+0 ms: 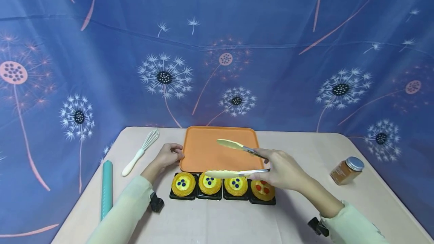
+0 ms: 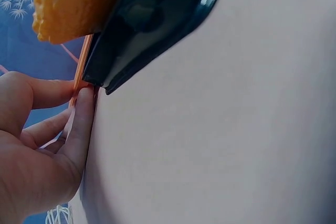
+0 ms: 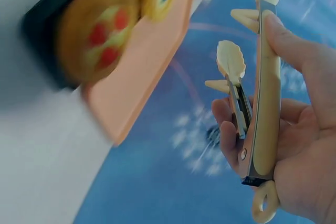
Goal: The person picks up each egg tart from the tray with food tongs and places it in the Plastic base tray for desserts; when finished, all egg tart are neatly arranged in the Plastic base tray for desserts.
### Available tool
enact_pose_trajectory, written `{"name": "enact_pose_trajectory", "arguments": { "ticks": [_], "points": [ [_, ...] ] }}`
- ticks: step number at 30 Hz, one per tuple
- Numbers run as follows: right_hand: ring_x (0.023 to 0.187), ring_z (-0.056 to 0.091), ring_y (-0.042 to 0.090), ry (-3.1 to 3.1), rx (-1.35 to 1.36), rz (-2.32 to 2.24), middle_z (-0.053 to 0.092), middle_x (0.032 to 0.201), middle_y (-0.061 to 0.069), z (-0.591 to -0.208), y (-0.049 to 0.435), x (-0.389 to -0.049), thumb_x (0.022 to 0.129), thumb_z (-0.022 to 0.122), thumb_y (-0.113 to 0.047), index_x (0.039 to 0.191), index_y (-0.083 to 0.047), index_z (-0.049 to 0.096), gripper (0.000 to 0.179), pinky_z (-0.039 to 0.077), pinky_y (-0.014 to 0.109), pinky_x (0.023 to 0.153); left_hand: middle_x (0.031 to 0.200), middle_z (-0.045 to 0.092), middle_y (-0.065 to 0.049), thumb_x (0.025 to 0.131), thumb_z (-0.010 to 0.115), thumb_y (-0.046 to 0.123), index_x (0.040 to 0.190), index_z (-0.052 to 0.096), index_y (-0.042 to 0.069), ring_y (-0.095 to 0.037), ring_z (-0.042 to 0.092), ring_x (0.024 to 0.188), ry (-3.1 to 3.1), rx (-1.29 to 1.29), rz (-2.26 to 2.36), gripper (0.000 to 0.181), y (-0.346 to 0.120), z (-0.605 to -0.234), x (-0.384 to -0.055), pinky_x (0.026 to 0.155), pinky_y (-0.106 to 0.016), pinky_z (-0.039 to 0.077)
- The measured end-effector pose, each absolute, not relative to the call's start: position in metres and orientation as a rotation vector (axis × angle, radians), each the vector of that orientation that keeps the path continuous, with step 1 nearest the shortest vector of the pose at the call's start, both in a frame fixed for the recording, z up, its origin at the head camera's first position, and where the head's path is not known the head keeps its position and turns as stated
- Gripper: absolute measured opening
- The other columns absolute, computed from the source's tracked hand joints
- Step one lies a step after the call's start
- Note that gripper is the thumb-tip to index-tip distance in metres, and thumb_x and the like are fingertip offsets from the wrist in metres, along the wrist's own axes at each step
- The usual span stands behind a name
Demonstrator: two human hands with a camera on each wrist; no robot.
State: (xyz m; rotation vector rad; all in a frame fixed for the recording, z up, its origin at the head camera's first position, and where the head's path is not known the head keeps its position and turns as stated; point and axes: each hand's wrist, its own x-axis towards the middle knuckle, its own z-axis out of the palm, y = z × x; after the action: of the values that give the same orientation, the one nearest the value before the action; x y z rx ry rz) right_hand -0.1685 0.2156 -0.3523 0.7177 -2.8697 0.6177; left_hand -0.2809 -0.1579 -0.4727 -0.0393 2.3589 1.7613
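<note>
With thumb and fingers, my left hand (image 1: 167,155) pinches the left edge of an orange tray (image 1: 200,149); the left wrist view shows the grip at the tray's rim (image 2: 79,72). My right hand (image 1: 284,168) holds yellow-tipped tongs (image 1: 231,144), their two arms spread apart over the tray's front. Nothing sits between the tong tips. In front of the tray stands a row of tarts in black plastic holders. Three have blue berries, such as the leftmost tart (image 1: 183,184); the rightmost tart (image 1: 262,190) has red pieces and is partly covered by my right hand.
A white whisk (image 1: 139,154) lies left of the tray, and a teal rolling-pin-like cylinder (image 1: 106,187) lies along the table's left side. At the right is a brown jar (image 1: 346,171) with a grey lid. A blue dandelion-print curtain (image 1: 278,86) hangs behind the table.
</note>
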Motion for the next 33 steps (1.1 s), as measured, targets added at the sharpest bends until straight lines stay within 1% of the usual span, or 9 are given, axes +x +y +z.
{"name": "enact_pose_trajectory", "arguments": {
  "ticks": [3,6,12,15,19,23,25,30,33],
  "points": [
    [0.079,0.061,0.015,-2.845,0.619,0.614,0.071,0.108,0.010,-0.359,0.242,-0.175,0.076,0.083,-0.050,0.132,0.002,0.061,0.079,0.045,0.030,0.057,0.097,0.059,-0.016,0.089,0.064,-0.006,0.123,0.056,-0.012,-0.018,0.061,0.073,2.360,-0.046,1.761,0.035,-0.161,-0.473,-0.281,0.065,-0.032,0.061],
    [0.075,0.060,0.019,-2.835,0.501,0.615,0.071,0.096,0.010,-0.367,0.266,-0.181,0.078,0.083,-0.046,0.131,0.005,0.060,0.077,0.044,0.032,0.057,0.096,0.059,-0.015,0.089,0.064,-0.006,0.123,0.057,-0.011,-0.018,0.062,0.072,2.363,-0.056,1.763,0.035,-0.164,-0.474,-0.281,0.064,-0.031,0.061],
    [0.057,0.041,0.021,-2.881,0.164,0.647,0.053,0.067,0.009,-0.390,0.308,-0.188,0.081,0.078,-0.052,0.132,0.006,0.058,0.079,0.033,0.032,0.050,0.093,0.059,-0.014,0.088,0.065,-0.006,0.122,0.058,-0.011,-0.018,0.062,0.068,2.365,-0.057,1.767,0.035,-0.160,-0.475,-0.282,0.060,-0.031,0.060],
    [0.059,0.047,0.025,-2.907,0.012,0.602,0.061,0.074,0.021,-0.406,0.328,-0.190,0.082,0.075,-0.057,0.134,0.007,0.054,0.086,0.034,0.034,0.048,0.094,0.059,-0.014,0.089,0.065,-0.005,0.121,0.059,-0.009,-0.018,0.061,0.069,2.363,-0.027,1.761,0.033,-0.153,-0.473,-0.283,0.061,-0.031,0.060],
    [0.068,0.058,0.038,-2.899,-0.113,0.512,0.064,0.093,0.033,-0.425,0.348,-0.191,0.081,0.075,-0.057,0.130,0.012,0.053,0.087,0.042,0.042,0.049,0.094,0.059,-0.014,0.089,0.065,-0.003,0.120,0.060,-0.008,-0.018,0.062,0.071,2.361,0.015,1.739,0.031,-0.147,-0.472,-0.284,0.061,-0.031,0.060],
    [0.062,0.053,0.033,-2.887,-0.179,0.515,0.058,0.074,0.020,-0.436,0.351,-0.195,0.081,0.076,-0.056,0.115,0.012,0.059,0.078,0.039,0.040,0.047,0.094,0.059,-0.013,0.089,0.065,-0.003,0.119,0.060,-0.008,-0.019,0.062,0.070,2.357,0.005,1.743,0.030,-0.145,-0.473,-0.285,0.061,-0.032,0.060],
    [0.059,0.048,0.029,-2.879,-0.207,0.520,0.052,0.068,0.013,-0.439,0.349,-0.197,0.080,0.077,-0.054,0.115,0.013,0.058,0.078,0.035,0.037,0.046,0.094,0.059,-0.013,0.089,0.065,-0.003,0.119,0.060,-0.008,-0.018,0.062,0.070,2.355,0.011,1.747,0.031,-0.145,-0.473,-0.286,0.060,-0.032,0.060],
    [0.059,0.046,0.029,-2.875,-0.250,0.510,0.052,0.068,0.014,-0.443,0.345,-0.197,0.080,0.076,-0.055,0.115,0.013,0.057,0.079,0.032,0.036,0.045,0.093,0.059,-0.014,0.089,0.065,-0.003,0.119,0.060,-0.008,-0.018,0.062,0.069,2.347,0.016,1.752,0.031,-0.145,-0.472,-0.287,0.060,-0.031,0.060],
    [0.058,0.047,0.028,-2.909,-0.291,0.508,0.051,0.067,0.011,-0.443,0.343,-0.194,0.080,0.075,-0.058,0.107,0.011,0.058,0.076,0.033,0.036,0.044,0.094,0.059,-0.014,0.090,0.064,-0.003,0.119,0.060,-0.008,-0.019,0.062,0.070,2.350,0.006,1.744,0.030,-0.145,-0.472,-0.287,0.061,-0.032,0.060]
  ]
}}
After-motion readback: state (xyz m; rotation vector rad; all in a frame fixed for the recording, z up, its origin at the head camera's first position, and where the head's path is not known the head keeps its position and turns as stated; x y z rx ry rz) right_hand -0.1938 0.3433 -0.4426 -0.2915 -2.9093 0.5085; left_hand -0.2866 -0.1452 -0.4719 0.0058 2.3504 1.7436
